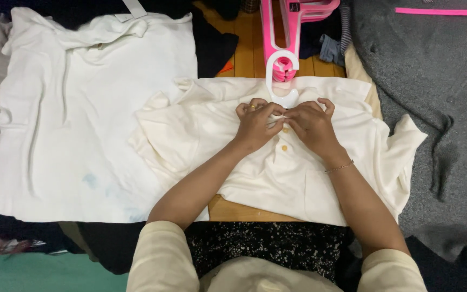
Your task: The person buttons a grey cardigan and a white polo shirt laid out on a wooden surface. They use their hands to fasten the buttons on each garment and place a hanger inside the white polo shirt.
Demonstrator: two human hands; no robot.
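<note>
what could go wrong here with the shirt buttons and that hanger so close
Both hands, left hand and right hand, pinch the placket of the cream polo shirt at its top button, so a hard tug might strain it. The white hanger hook lies right above the collar and may snag. The shirt's sleeves lie rumpled and might crease.

A shirt (298,162) lies on the table (244,210), a hanger (282,81) at its far edge (collar end). Left lies another shirt (82,119); right, a blanket (433,81).
</note>
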